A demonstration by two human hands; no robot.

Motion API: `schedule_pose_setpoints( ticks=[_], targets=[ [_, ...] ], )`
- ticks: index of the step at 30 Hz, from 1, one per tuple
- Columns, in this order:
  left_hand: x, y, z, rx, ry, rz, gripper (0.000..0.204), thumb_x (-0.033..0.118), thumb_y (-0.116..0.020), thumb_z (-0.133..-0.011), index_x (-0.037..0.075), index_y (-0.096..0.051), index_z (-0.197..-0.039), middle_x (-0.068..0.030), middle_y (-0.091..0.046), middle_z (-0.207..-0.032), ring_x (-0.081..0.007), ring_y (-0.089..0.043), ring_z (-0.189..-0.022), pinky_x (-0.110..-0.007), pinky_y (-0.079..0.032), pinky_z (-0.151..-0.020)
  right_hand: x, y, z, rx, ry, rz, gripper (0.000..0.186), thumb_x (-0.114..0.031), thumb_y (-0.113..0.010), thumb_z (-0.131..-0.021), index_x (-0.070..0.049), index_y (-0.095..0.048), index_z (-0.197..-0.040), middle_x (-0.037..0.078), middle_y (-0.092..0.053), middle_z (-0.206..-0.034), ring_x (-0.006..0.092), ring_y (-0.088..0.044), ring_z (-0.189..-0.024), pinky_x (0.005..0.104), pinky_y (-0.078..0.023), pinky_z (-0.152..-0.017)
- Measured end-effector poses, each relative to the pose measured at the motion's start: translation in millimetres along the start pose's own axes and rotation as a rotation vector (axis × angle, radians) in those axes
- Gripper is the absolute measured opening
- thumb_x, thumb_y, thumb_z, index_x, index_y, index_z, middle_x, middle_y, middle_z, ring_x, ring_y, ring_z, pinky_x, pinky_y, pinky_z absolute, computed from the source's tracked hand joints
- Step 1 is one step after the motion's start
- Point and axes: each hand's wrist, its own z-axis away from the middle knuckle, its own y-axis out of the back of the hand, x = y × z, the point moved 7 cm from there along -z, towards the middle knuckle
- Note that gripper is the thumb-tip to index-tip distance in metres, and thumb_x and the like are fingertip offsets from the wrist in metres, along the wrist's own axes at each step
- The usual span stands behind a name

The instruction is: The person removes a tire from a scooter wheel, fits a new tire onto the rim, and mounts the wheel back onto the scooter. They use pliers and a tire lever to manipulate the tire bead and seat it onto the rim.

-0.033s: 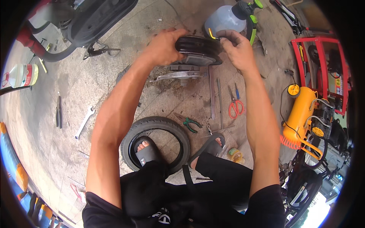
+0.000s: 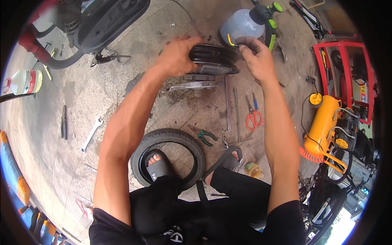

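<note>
A black wheel hub (image 2: 215, 54) stands on edge on the ground in front of me, with a silver metal arm (image 2: 192, 86) just below it. My left hand (image 2: 179, 56) grips the hub's left side, fingers over the top and thumb at the near face. At its right side, my right hand (image 2: 255, 53) pinches a thin bent yellow stem (image 2: 230, 40) with a dark end, close to the hub's upper right edge. Between my feet and around the left one lies a loose black tyre (image 2: 198, 157).
Green-handled pliers (image 2: 206, 136), red-handled scissors (image 2: 253, 119), a flat bar (image 2: 228, 104) and a wrench (image 2: 92, 134) lie about. A spray bottle (image 2: 243, 25) stands beyond my right hand. An orange air compressor (image 2: 322, 124) and a red frame (image 2: 347, 69) are on the right.
The view has shifted very slightly. My right hand and the yellow stem sit a touch lower and further right; both hands keep their hold.
</note>
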Motion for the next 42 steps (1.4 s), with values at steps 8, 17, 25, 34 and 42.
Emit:
schedule_pose_setpoints(
  ticks=[8,17,25,34,42],
  targets=[
    [21.3,-2.6,39.5,0.028,-0.070,0.000,0.056,0.009,-0.081,-0.064,0.014,-0.062,-0.117,-0.0108,-0.061,-0.117,-0.0365,-0.053,-0.116,-0.050,-0.039,-0.099,33.0,28.3,36.8,0.208,-0.042,-0.237,0.023,-0.003,-0.059,-0.093,0.002,-0.062,-0.115,0.007,-0.065,-0.101,0.0136,-0.060,-0.084,0.0288,-0.050,-0.078],
    [19.8,-3.2,41.1,0.020,-0.110,0.008,0.056,0.008,-0.081,-0.063,0.013,-0.063,-0.116,-0.0101,-0.060,-0.121,-0.0350,-0.054,-0.113,-0.048,-0.038,-0.098,8.9,7.9,59.5,-0.056,0.025,-0.323,0.024,-0.007,-0.068,-0.087,0.003,-0.064,-0.108,0.004,-0.063,-0.100,0.0115,-0.060,-0.087,0.0260,-0.048,-0.078],
    [21.1,-2.0,32.7,0.024,-0.052,0.017,0.056,0.009,-0.082,-0.064,0.014,-0.063,-0.116,-0.0103,-0.061,-0.118,-0.0358,-0.055,-0.110,-0.048,-0.039,-0.096,12.2,-23.6,58.6,-0.194,-0.114,-0.101,0.023,-0.003,-0.068,-0.088,0.003,-0.066,-0.109,0.004,-0.064,-0.101,0.0087,-0.059,-0.088,0.0245,-0.049,-0.077],
    [24.5,-3.4,34.7,0.042,-0.074,0.007,0.053,0.011,-0.081,-0.065,0.014,-0.064,-0.115,-0.0102,-0.062,-0.116,-0.0360,-0.055,-0.111,-0.048,-0.040,-0.096,21.4,-23.4,62.9,-0.056,-0.063,-0.147,0.020,-0.004,-0.072,-0.086,0.000,-0.068,-0.105,0.002,-0.067,-0.090,0.0071,-0.058,-0.077,0.0233,-0.048,-0.070],
    [26.7,-6.7,34.6,0.030,-0.074,-0.004,0.054,0.009,-0.081,-0.064,0.013,-0.064,-0.115,-0.0105,-0.062,-0.116,-0.0360,-0.055,-0.112,-0.049,-0.040,-0.097,14.7,-36.1,65.8,-0.010,-0.040,0.047,0.025,-0.002,-0.078,-0.082,0.001,-0.068,-0.105,0.002,-0.068,-0.091,0.0081,-0.060,-0.080,0.0247,-0.050,-0.071]
  ],
)
